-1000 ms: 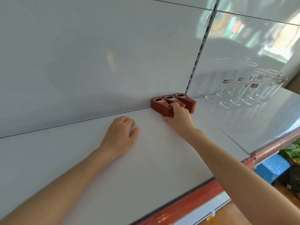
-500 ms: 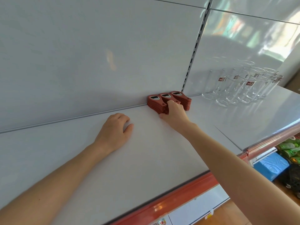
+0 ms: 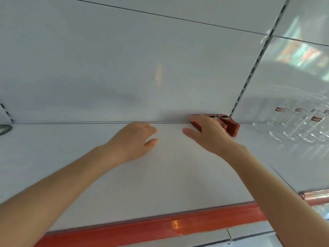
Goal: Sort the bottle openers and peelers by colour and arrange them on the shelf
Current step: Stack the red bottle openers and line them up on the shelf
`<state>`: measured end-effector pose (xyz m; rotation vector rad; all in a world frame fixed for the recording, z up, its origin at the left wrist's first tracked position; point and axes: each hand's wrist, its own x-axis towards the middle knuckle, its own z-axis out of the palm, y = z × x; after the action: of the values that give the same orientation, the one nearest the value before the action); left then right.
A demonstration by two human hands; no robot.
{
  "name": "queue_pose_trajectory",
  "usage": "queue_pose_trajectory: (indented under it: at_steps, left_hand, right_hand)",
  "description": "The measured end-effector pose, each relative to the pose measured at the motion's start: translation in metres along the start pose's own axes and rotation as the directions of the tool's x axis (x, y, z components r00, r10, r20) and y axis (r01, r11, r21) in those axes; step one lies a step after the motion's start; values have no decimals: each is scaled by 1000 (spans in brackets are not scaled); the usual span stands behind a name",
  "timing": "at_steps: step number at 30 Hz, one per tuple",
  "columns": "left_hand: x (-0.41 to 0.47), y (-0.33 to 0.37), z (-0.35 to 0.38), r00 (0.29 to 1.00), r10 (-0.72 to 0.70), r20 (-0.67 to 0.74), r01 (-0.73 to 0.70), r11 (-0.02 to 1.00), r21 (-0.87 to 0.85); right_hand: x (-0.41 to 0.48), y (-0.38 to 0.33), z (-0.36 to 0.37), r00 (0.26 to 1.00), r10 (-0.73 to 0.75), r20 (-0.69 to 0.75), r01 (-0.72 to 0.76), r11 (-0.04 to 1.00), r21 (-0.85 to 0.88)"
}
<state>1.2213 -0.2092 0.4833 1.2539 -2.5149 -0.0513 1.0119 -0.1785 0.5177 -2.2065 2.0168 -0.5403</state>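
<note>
Stacked flat red plastic bottle openers [image 3: 230, 123] sit at the back edge of the white metal shelf [image 3: 178, 179]. The right hand [image 3: 208, 136] lays its fingers over them, thumb splayed wide, with no clamp. The left hand [image 3: 132, 141], just beside it, is loosely curled and holds nothing. The clear drinking glasses [image 3: 293, 125] bear small red labels, too blurred to read.

Three red opener stacks [image 3: 230, 124], two hands [image 3: 132, 139]

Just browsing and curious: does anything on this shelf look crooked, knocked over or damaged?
Nothing stands out. The red bottle openers sit in tidy stacks against the back panel, partly under the right hand; the drinking glasses to their right stand upright, and the shelf shows no spill.
</note>
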Motion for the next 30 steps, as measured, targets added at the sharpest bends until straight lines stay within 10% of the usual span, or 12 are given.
queue_pose_trajectory:
  at_steps: [17,30]
  left_hand:
    - [-357,-166,-147,782,-576,-238,614,776,140]
    - [-497,-237,-178,643,-709,-289,748,663,39]
  right_hand:
    - [4,-365,132,801,-564,202,534,825,188]
    - [-5,-557,212,664,-682,308,654,729,204]
